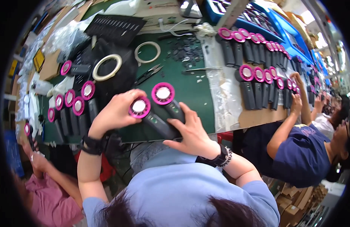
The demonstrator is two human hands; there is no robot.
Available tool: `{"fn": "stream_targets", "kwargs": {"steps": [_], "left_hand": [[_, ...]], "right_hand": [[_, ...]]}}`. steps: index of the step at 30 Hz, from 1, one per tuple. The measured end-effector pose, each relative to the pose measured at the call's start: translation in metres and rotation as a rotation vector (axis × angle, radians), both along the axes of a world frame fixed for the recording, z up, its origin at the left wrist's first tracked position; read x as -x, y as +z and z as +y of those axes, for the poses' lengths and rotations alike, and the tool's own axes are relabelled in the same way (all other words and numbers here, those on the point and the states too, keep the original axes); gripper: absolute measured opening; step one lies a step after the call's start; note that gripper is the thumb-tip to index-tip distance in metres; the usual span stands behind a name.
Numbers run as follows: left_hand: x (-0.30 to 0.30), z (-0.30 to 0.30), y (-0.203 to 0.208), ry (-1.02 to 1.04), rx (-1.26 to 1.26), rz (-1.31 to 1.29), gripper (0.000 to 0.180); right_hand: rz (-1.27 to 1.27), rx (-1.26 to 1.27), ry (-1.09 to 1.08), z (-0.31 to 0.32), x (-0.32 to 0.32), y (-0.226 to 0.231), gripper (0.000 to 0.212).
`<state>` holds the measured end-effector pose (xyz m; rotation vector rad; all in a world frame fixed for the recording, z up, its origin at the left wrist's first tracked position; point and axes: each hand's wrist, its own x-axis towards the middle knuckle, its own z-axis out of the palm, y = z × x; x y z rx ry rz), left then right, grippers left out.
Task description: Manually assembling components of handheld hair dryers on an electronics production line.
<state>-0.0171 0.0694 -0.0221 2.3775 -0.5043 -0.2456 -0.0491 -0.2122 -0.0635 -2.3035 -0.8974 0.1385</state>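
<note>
My left hand [116, 113] grips a handheld fan [158, 125] beside its round pink-ringed head. Its dark grey handle slants down to the right, and its lower end lies by my right hand [196, 132]. That hand is closed around the handle of a second handheld fan [175, 110], whose pink head points up and away from me. The two fans are side by side, close together, over the table's near edge. Part of the right fingers' grip is hidden behind the handles.
Several similar fans [78, 106] lie at left, and rows of them [258, 90] at right on cardboard. Tape rolls [147, 52], tweezers [148, 75] and small black pieces [184, 49] lie on the green mat [197, 87]. Co-workers sit at both sides; blue trays [275, 26] stand behind.
</note>
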Motion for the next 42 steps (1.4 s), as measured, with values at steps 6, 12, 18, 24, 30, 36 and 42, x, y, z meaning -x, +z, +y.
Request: {"fn": "stream_targets", "kwargs": {"steps": [6, 12, 18, 24, 30, 36, 42], "left_hand": [[-0.029, 0.013, -0.011, -0.209, 0.096, 0.062, 0.064], [-0.045, 0.019, -0.008, -0.169, 0.079, 0.144, 0.064], [-0.034, 0.013, 0.003, -0.133, 0.072, 0.025, 0.072], [-0.018, -0.010, 0.036, -0.096, 0.035, -0.136, 0.075], [-0.008, -0.030, 0.035, -0.046, 0.115, -0.105, 0.068], [-0.005, -0.042, 0.024, -0.055, 0.171, -0.174, 0.061], [-0.011, -0.043, 0.017, -0.065, 0.188, -0.213, 0.056]], "right_hand": [[0.014, -0.028, 0.044, 0.011, 0.003, -0.006, 0.068], [0.290, -0.279, 0.120, 0.005, -0.009, 0.002, 0.060], [-0.234, -0.243, -0.397, -0.122, -0.047, 0.012, 0.036], [-0.442, 0.002, -0.802, -0.183, -0.063, 0.009, 0.039], [-0.389, 0.431, -0.771, -0.181, -0.083, 0.004, 0.048], [-0.255, 0.477, -0.848, -0.175, -0.102, -0.003, 0.048], [-0.299, 0.280, -0.762, -0.177, -0.091, -0.002, 0.045]]}}
